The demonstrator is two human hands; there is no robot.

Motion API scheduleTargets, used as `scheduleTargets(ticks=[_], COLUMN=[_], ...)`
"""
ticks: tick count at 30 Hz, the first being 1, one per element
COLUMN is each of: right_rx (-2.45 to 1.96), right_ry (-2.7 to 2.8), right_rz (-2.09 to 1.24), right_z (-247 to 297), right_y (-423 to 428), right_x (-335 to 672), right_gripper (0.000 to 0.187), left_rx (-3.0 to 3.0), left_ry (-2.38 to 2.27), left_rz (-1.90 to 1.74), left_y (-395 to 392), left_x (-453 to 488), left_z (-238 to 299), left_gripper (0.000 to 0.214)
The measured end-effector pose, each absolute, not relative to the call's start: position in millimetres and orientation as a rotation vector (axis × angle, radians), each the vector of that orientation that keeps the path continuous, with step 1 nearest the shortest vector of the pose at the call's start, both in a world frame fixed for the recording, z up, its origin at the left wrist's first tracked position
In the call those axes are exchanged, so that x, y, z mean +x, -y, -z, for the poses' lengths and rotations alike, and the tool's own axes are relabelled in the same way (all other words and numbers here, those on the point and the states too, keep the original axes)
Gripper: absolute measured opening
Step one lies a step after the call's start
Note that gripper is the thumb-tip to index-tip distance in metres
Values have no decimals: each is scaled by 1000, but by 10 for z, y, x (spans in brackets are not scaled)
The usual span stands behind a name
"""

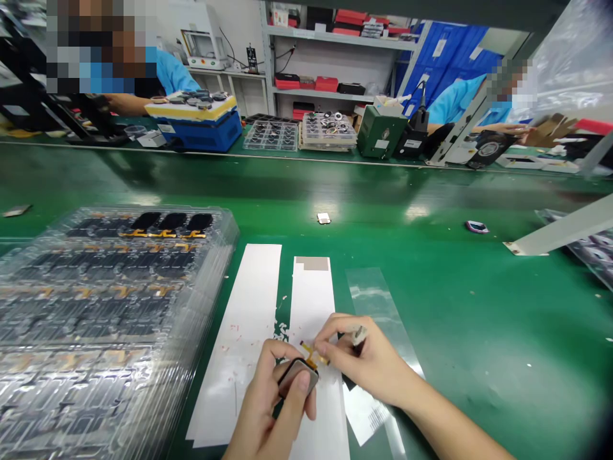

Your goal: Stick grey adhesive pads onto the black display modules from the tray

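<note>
My left hand (278, 396) is closed round a small display module (299, 377) with a grey face and a dark rim, its thumb resting on the face. An orange flex cable (310, 359) sticks out from the module's upper edge. My right hand (368, 358) is in a pinch, its thumb and index fingertips against the flex cable. A tool with a pale, blunt end (359, 335) is tucked in that hand; its kind is hidden by the fingers. Under both hands lies a white strip (313, 300), with a second white strip (253, 287) to the left.
Stacked clear trays (191, 319) of display modules fill the left side. A clear film strip (373, 294) lies right of the hands. Farther off are a small square part (324, 218) and a pink-edged part (477, 227). A white post (565, 230) slants in from the right. Two people sit opposite.
</note>
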State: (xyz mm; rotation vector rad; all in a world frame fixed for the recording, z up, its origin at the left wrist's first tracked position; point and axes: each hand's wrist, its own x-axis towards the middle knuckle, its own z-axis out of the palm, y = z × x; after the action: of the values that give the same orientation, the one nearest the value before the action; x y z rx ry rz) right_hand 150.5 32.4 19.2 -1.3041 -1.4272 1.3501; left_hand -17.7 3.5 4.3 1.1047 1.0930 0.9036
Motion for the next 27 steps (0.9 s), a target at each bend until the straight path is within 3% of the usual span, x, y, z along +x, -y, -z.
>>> scheduleTargets(ticks=[7,27], right_rx=[-1104,-1265], right_ry=[1255,1305], right_rz=[-1747,-1490], right_z=[-191,-165], right_y=[-326,-245], right_x=[1527,1399], right_gripper=[23,20], left_rx=[1206,1119], left_ry=[-1079,-1093], left_rz=[-838,-789], left_y=[-49,-62], left_x=[-195,-197], left_z=[-71,17], left_gripper=[36,35])
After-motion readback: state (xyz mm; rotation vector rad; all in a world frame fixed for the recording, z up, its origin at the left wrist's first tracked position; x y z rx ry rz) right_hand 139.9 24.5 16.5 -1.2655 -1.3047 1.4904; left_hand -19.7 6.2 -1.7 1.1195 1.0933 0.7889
